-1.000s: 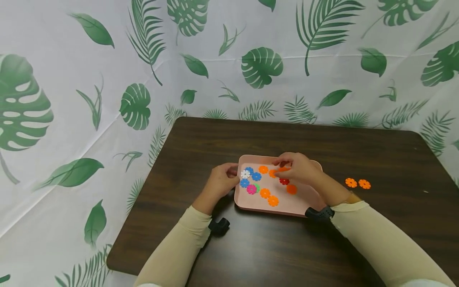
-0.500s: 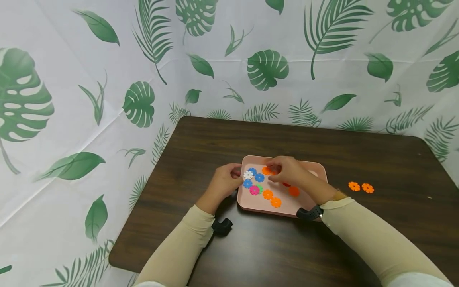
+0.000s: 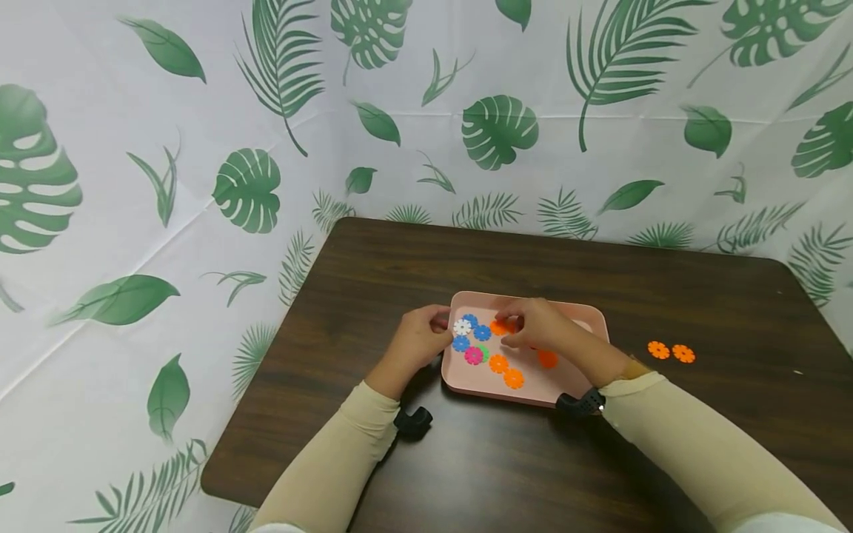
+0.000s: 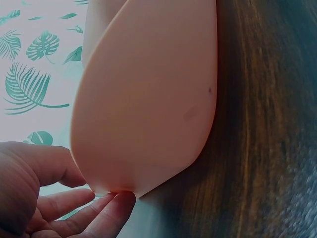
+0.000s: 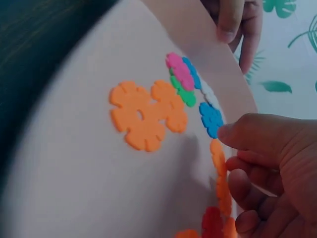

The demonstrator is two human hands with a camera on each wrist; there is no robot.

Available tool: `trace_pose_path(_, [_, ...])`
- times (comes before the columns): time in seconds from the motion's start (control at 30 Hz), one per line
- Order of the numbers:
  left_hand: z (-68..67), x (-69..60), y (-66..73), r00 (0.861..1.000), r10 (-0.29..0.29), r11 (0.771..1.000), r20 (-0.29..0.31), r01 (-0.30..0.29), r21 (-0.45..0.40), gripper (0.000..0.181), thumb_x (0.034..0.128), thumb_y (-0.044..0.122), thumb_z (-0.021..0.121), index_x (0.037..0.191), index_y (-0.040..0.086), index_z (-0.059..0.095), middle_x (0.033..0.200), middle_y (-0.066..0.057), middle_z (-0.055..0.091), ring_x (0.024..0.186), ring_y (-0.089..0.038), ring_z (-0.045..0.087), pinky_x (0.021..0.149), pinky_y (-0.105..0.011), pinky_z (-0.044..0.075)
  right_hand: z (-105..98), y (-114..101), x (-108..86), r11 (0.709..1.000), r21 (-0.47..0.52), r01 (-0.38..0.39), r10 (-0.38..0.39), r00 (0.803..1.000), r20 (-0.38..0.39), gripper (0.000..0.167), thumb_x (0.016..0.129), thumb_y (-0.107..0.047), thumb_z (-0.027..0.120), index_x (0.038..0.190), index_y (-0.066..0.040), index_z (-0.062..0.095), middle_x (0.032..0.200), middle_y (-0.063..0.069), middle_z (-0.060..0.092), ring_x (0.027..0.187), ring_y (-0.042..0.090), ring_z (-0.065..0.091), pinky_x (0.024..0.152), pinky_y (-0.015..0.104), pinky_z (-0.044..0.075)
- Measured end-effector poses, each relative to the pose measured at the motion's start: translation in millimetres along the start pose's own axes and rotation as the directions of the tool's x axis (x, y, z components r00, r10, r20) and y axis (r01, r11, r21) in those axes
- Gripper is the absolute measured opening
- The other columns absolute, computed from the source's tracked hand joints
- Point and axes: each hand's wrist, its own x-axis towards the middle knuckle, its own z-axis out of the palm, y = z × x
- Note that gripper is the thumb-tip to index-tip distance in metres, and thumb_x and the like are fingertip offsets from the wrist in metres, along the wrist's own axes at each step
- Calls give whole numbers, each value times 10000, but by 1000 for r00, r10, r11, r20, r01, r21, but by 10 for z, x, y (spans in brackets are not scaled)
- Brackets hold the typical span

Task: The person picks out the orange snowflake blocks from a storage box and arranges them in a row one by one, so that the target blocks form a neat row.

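My left hand [image 3: 420, 337] holds the left end of the pink tray [image 3: 473, 379], its thumb at the rim and its fingers against the outer wall in the left wrist view. Over the tray, my right hand [image 3: 545, 331] reaches with loosely bent fingers and thumb apart. No piece shows between them. In the right wrist view the right thumb tip is close to a blue notched plastic disc [image 5: 211, 120], above orange discs [image 5: 221, 176]. A pink disc [image 3: 474, 355] overlaps a green one. A white disc [image 3: 462, 327] lies among blue ones. The right hand partly hides red and orange discs.
Two orange discs [image 3: 671, 352] lie on the dark wooden table [image 3: 400, 266] right of the tray. A leaf-printed white cloth [image 3: 413, 141] hangs behind and left of the table. Black wrist straps [image 3: 413, 422] are on both arms.
My right hand has shifted slightly left over the tray and a little towards me, covering the red disc seen earlier. My left hand stays at the tray's rim. The view shifts slightly.
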Motion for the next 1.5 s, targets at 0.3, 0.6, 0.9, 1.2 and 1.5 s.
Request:
trace_pose_path(0.3, [-2, -8, -28, 1000, -16, 1000, -3, 16, 12, 499, 871, 140, 722, 1366, 103, 668, 1090, -64, 723, 930, -194, 664, 791, -348, 605, 71, 33, 4, 999, -5, 34, -34, 998, -45, 500, 834, -190, 877, 1304, -120, 724, 1140, 56, 684, 880, 243, 552, 716, 301, 543])
trace_pose_path(0.6, [-3, -14, -51, 1000, -22, 1000, 3, 22, 11, 510, 865, 147, 734, 1370, 116, 666, 1090, -59, 713, 915, -188, 657, 772, -341, 607, 130, 104, 43, 995, -11, 100, -100, 991, -83, 408, 831, -130, 874, 1222, -105, 759, 1219, 73, 691, 908, 224, 567, 799, 320, 536])
trace_pose_path(0.9, [-15, -13, -70, 1000, 9, 999, -9, -9, 38, 488, 868, 141, 729, 1352, 113, 678, 1067, -44, 721, 918, -173, 664, 780, -334, 602, 168, 67, 58, 989, -72, 129, -135, 987, -83, 328, 833, -112, 865, 1150, -106, 778, 1087, 42, 698, 912, 227, 579, 836, 356, 566])
trace_pose_path(1.2, [-1, -15, -99, 1000, 2, 1000, -12, -2, 29, 483, 870, 147, 725, 1349, 121, 679, 1073, -41, 719, 922, -174, 659, 782, -338, 600, 225, -10, 52, 958, -195, 209, -222, 974, -47, 310, 826, -91, 844, 1129, -83, 776, 1037, 27, 685, 926, 206, 578, 845, 339, 559])
trace_pose_path(1.5, [1, -32, -112, 1000, -3, 1000, -6, 3, 20, 494, 869, 142, 734, 1358, 107, 670, 1071, -47, 711, 915, -186, 654, 758, -333, 605, 238, -2, 55, 950, -234, 205, -219, 975, -32, 328, 810, -127, 856, 1124, -89, 771, 1045, 36, 655, 950, 208, 579, 892, 369, 566])
